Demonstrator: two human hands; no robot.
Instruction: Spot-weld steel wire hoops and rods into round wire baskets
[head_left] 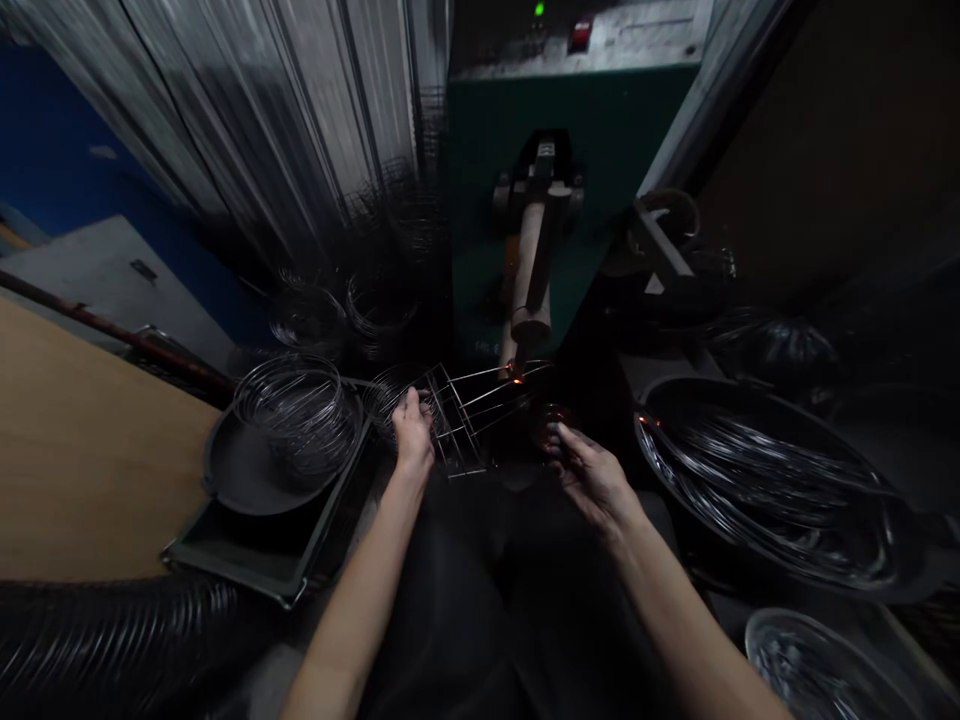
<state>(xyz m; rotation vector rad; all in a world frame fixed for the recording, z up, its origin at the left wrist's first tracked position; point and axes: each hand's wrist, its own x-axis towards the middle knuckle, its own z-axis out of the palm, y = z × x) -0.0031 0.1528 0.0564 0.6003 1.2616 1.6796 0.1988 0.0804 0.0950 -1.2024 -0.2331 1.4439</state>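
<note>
Head view: left hand clenched on wire frame, whose far end glows under welder tip. Right hand pinches small ring. Step: spot-welding. Next move likely needs ring seated on frame, held steady

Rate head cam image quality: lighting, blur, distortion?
Head view: dim overall, lap and centre nearly black; left hand on the wire frame is readable, right hand darker. Orange glow at the electrode tip. Glare streaks on the wire rings. Corrugated wall smeared by wide-angle stretch and blur at the edges.
</note>
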